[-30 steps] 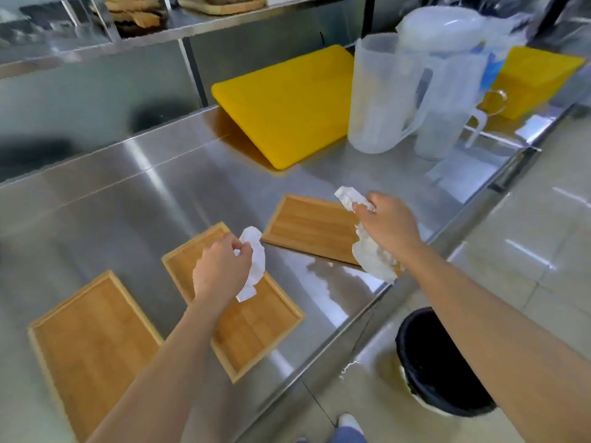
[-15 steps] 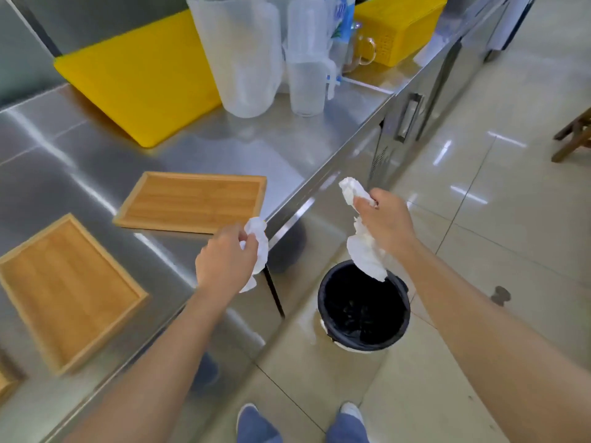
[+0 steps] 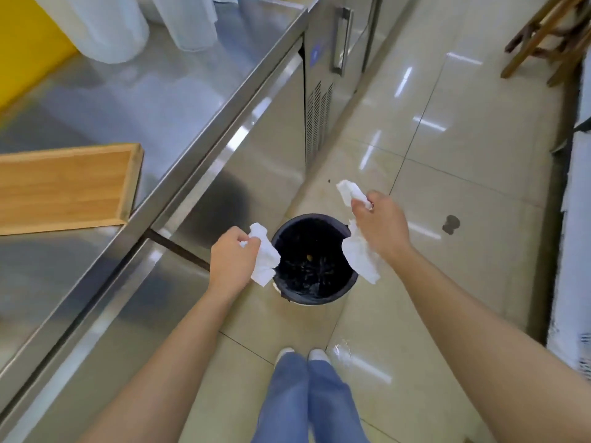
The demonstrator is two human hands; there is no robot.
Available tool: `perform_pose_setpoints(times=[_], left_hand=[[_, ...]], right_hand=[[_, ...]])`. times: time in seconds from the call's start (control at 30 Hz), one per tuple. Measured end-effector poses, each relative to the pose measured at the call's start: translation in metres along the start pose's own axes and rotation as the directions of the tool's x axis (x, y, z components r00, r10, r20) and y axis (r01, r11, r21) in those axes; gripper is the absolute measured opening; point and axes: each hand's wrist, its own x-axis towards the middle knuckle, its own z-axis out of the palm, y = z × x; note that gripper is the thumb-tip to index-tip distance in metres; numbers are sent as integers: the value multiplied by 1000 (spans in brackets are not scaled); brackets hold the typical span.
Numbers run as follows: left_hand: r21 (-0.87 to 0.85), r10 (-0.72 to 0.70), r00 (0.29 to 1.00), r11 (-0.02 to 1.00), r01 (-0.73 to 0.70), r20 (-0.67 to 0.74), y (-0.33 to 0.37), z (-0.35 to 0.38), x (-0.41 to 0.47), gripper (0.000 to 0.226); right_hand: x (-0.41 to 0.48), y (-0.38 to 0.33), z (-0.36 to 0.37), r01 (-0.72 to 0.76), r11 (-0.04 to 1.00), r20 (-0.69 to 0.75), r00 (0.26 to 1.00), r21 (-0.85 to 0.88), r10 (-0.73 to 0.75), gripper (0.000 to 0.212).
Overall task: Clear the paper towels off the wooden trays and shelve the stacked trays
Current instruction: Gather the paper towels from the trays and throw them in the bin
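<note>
Both hands moved over bin [image 3: 315, 260] | towels gripped | labels unreadable

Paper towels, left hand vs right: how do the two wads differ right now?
The left hand's towel is a smaller wad, hanging over the bin's left rim. The right hand's towel is longer, sticking out above and below the fist, over the right rim. Both are white, crumpled, and gripped by closed fingers.

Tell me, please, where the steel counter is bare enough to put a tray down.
The steel counter is bare between the wooden tray and the clear jugs, out to its front edge. Below the tray is another bare strip. The far end is crowded by jugs and a yellow board. Both hands hold paper towels over the bin.
</note>
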Motion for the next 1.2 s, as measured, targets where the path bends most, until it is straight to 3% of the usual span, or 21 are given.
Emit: perform_pose_setpoints(times=[0.07,0.17,0.3,0.4,0.47,0.57,0.67,0.77,0.8,0.83,0.87,0.9,0.93,1.0,1.07,1.2], left_hand=[[-61,-158,986,985,161,56,-20,58,30,4],[-313,-328,943,891,330,59,-29,66,30,17],[-399,-369,928,843,361,59,-55,107,61,26],[-342,-263,964,910,234,-41,-77,144,85,27],[-282,-103,985,957,60,-138,-89,170,100,23],[-228,176,955,946,-231,-238,-111,216,123,20],[-173,311,921,919,-355,-234,-148,267,145,24],[-122,323,944,936,-329,-68,-199,316,161,34],[-77,319,947,946,-316,33,-221,330,165,41],[74,320,933,939,-335,164,-243,342,169,49],[320,280,903,866,-385,327,-262,350,172,58],[541,133,869,735,-409,477,-278,354,175,66],[657,-26,825,620,-429,564,-289,356,177,70],[711,-165,766,529,-463,621,-294,351,182,69],[698,-74,781,505,-507,620,-285,339,185,66],[658,76,822,560,-504,564,-240,309,187,65]], right_hand=[[29,59,26,-153,988,-39,988,-9,153,38],[24,67,27,-131,991,-87,987,13,132,27],[50,99,62,-145,974,-151,973,175,172,19],[64,129,102,-115,972,-137,980,204,144,6],[76,150,129,-87,980,-146,983,177,113,10],[96,183,170,-65,980,-205,973,189,104,18],[112,220,210,-59,970,-248,961,237,119,21],[120,261,258,-111,986,-162,978,125,131,16],[122,277,276,-135,991,-86,987,15,136,15],[121,294,294,-135,977,33,989,-163,142,17],[119,310,311,-95,930,190,967,-356,171,26],[115,326,324,-42,867,328,915,-497,233,40],[113,337,332,-10,825,413,862,-566,294,52],[112,343,335,12,814,447,840,-580,307,63],[113,332,325,43,828,426,871,-559,243,67],[116,293,291,112,841,420,896,-530,146,70]])
